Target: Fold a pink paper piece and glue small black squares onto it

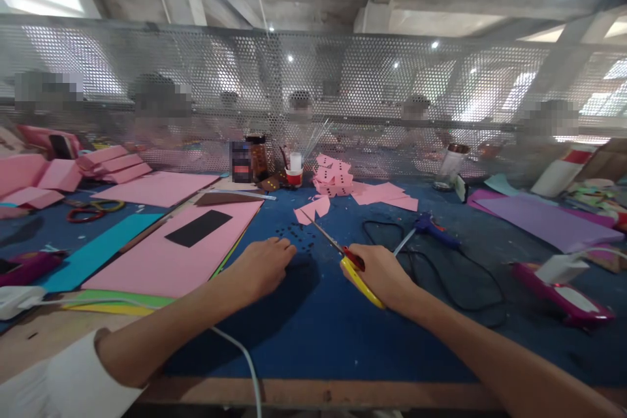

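Now, black bits (294, 231): strewn over the blue tabletop (313, 346), just beyond the left hand (264, 269); less closely neighboured by the right hand (385, 277);
Scissors (354, 276): firmly grasped in the right hand by yellow-and-red handles; long axis slanted forward and leftward, tip aimed at a pink scrap (321, 206); blades seemingly drawn together;
Left grip: fingers curled low beside the bits; whether anything is pinched cannot be told.

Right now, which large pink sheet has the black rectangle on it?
The nearer pink sheet, by the left hand, bears the black rectangle; the farther pink sheet bears none.
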Demonstrator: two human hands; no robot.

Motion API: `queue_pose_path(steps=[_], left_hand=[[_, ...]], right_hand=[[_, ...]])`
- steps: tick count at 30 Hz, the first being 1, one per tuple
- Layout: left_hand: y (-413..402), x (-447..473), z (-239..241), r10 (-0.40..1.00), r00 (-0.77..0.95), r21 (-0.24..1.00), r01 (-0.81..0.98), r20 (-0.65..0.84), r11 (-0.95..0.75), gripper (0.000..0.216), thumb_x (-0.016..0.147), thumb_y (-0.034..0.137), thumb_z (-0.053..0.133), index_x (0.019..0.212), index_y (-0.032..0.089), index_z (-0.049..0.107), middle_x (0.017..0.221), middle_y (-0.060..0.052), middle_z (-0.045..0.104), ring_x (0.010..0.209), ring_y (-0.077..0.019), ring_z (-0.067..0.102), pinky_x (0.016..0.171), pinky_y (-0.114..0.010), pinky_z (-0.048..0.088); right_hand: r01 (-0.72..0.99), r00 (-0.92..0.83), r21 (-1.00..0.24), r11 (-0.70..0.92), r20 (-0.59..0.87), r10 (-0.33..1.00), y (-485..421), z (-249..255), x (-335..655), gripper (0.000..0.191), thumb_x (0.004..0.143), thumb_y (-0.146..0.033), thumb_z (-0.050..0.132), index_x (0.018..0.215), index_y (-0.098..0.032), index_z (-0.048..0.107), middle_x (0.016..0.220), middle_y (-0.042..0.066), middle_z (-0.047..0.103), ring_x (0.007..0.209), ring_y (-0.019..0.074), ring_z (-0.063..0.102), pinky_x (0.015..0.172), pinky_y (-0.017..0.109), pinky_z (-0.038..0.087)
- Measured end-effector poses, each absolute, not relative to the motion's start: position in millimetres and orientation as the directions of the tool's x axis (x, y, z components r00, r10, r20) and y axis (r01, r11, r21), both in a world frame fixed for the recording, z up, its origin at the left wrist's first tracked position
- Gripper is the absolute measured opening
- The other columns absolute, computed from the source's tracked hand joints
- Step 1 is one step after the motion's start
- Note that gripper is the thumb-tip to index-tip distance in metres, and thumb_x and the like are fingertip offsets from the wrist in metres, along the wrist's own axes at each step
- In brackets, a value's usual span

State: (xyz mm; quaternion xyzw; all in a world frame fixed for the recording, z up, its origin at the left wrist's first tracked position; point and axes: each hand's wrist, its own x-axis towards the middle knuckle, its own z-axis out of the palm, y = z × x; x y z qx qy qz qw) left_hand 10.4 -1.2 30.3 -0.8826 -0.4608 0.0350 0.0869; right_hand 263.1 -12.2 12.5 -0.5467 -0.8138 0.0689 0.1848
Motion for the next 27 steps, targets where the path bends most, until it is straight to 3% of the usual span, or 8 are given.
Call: queue_pose_path(steps=[4,13,18,20,22,25,27], left_hand=[[0.9,5.7,34.8,0.804,0.595,-0.137,0.796,0.002,-0.589,0.017,0.076,0.017,0.047,0.087,0.02,0.06,0.092,-0.009,0.065,0.084,-0.0257,0.062,0.068,-0.034,0.046],[1.9,5.5,32.6,0.776,0.63,-0.185,0.761,-0.014,-0.622,0.018,0.078,0.013,0.045,0.086,0.018,0.061,0.089,-0.01,0.066,0.081,-0.0244,0.063,0.065,-0.032,0.045],[2.3,8.0,36.4,0.821,0.56,-0.166,0.825,0.112,-0.54,0.017,0.078,0.014,0.043,0.085,0.019,0.057,0.086,-0.008,0.066,0.078,-0.0244,0.063,0.062,-0.032,0.042],[2.9,6.8,42.3,0.86,0.478,-0.035,0.877,0.178,-0.48,0.013,0.078,0.016,0.044,0.081,0.021,0.055,0.078,-0.005,0.065,0.071,-0.022,0.062,0.06,-0.031,0.041],[2.7,5.7,47.6,0.894,0.406,0.215,0.871,0.189,-0.442,0.008,0.077,0.019,0.045,0.078,0.022,0.053,0.071,-0.001,0.063,0.065,-0.0192,0.06,0.059,-0.029,0.04],[-0.2,7.6,49.3,0.904,0.412,0.625,0.678,0.112,-0.387,0.009,0.077,0.02,0.044,0.08,0.022,0.052,0.07,0.002,0.063,0.067,-0.0171,0.062,0.062,-0.027,0.044],[-3.9,11.8,46.6,0.897,0.439,0.777,0.544,0.057,-0.316,0.009,0.077,0.019,0.044,0.08,0.021,0.051,0.068,0.003,0.063,0.066,-0.0165,0.063,0.064,-0.026,0.046]], right_hand=[[0.861,-0.338,-0.318,0.396,0.222,0.914,-11.5,11.0,263.1,0.019,0.084,-0.028,0.054,0.067,-0.019,0.051,0.063,-0.001,0.057,0.055,0.0101,0.045,0.052,0.025,0.017],[0.858,-0.335,-0.33,0.394,0.222,0.916,-13.0,14.4,261.2,0.019,0.083,-0.028,0.055,0.067,-0.019,0.051,0.062,-0.002,0.056,0.056,0.0104,0.045,0.053,0.024,0.019],[0.848,-0.327,-0.354,0.395,0.237,0.915,-13.2,15.9,261.0,0.02,0.083,-0.028,0.054,0.066,-0.019,0.05,0.06,-0.002,0.055,0.055,0.0097,0.047,0.052,0.023,0.021],[0.841,-0.309,-0.382,0.384,0.243,0.919,-13.1,16.5,260.3,0.023,0.083,-0.029,0.054,0.064,-0.019,0.048,0.058,-0.003,0.053,0.052,0.0092,0.046,0.05,0.022,0.021],[0.801,-0.274,-0.485,0.35,0.222,0.936,-13.9,17.7,258.7,0.026,0.083,-0.032,0.053,0.062,-0.019,0.047,0.055,-0.004,0.05,0.05,0.0086,0.045,0.048,0.021,0.022],[0.61,-0.269,-0.744,0.273,0.129,0.954,-17.2,21.4,254.8,0.027,0.085,-0.041,0.052,0.07,-0.018,0.051,0.055,-0.005,0.047,0.045,0.0077,0.043,0.044,0.019,0.026],[0.452,-0.31,-0.861,0.231,0.091,0.946,-20.2,24.7,251.7,0.03,0.085,-0.047,0.052,0.079,-0.018,0.054,0.059,-0.005,0.047,0.044,0.0071,0.044,0.042,0.018,0.03]])
